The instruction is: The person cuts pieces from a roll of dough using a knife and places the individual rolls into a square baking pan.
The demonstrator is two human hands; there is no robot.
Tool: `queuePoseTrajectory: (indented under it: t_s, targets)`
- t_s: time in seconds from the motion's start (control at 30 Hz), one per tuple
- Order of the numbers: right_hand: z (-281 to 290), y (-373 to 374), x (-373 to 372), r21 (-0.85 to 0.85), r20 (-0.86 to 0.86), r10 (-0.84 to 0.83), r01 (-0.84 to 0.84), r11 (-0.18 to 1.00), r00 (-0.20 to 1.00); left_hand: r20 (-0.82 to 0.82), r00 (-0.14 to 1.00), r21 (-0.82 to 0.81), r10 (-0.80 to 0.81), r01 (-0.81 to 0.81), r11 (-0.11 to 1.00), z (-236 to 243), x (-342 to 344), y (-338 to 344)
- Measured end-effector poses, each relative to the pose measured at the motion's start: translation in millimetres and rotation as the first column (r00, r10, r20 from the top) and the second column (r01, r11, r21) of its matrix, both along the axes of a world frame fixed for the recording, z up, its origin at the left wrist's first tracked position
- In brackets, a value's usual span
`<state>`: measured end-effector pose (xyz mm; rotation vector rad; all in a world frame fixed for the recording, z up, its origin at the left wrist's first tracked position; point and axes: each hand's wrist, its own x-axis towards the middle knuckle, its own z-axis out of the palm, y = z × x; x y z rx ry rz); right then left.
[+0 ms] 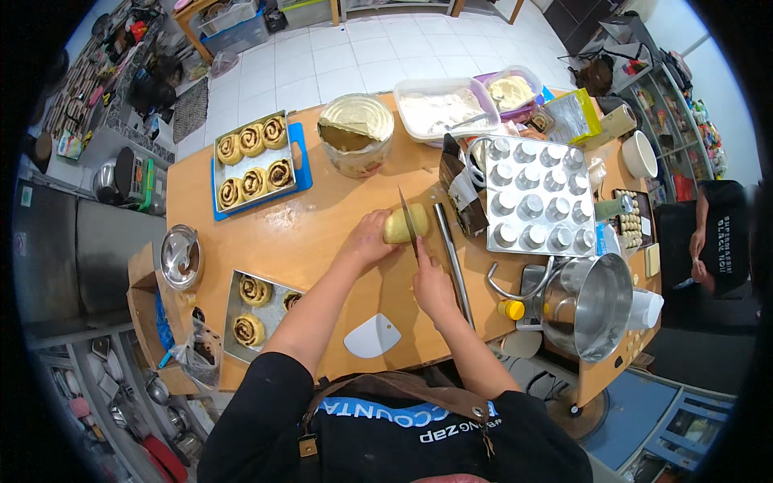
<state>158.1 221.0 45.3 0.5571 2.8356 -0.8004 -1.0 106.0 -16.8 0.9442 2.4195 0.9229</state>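
Observation:
A pale yellow piece of dough (pixel 394 229) lies on the wooden table in front of me. My left hand (pixel 370 237) grips its left end, fingers curled against it. In my right hand (pixel 431 282) is the handle of a knife (pixel 409 216), its blade across the right part of the dough and pointing away from me. Whether the blade has gone into the dough I cannot tell. To the right of the dough rests a metal rod (pixel 453 266). Nearer to me lies a white dough scraper (pixel 372 336).
Trays of cinnamon rolls stand at far left (pixel 252 165) and near left (pixel 248 328). A large tin (pixel 357 137), a tub of flour (pixel 443 109), a muffin pan (pixel 539 193) and a steel mixing bowl (pixel 590 310) surround the work area. Another person (pixel 704 233) stands at right.

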Motion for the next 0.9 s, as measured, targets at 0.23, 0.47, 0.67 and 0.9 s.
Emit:
queuePoseTrajectory:
  t_s: [0.23, 0.47, 0.67, 0.9]
  targets:
    - [0.2, 1.0, -0.7, 0.019, 0.023, 0.022, -0.022, 1.0, 0.999, -0.03, 0.996, 0.008, 0.088, -0.088, 0.996, 7.9, 6.6, -6.1]
    - [0.0, -0.1, -4.3, 0.049, 0.079, 0.04, -0.044, 0.998, 0.996, 0.03, 0.997, -0.052, 0.073, -0.072, 0.996, 14.8, 7.7, -8.8]
    - [2.2, 0.4, -9.1, 0.099, 0.126, 0.061, -0.073, 0.992, 0.99, -0.184, 0.982, 0.001, 0.047, -0.047, 0.999, 9.9, 9.1, -0.5]
    - [12.3, 4.3, -17.2, 0.143, 0.2, 0.119, -0.149, 0.978, 0.973, -0.105, 0.994, -0.047, 0.035, -0.04, 0.998, 6.3, 5.9, 12.6]
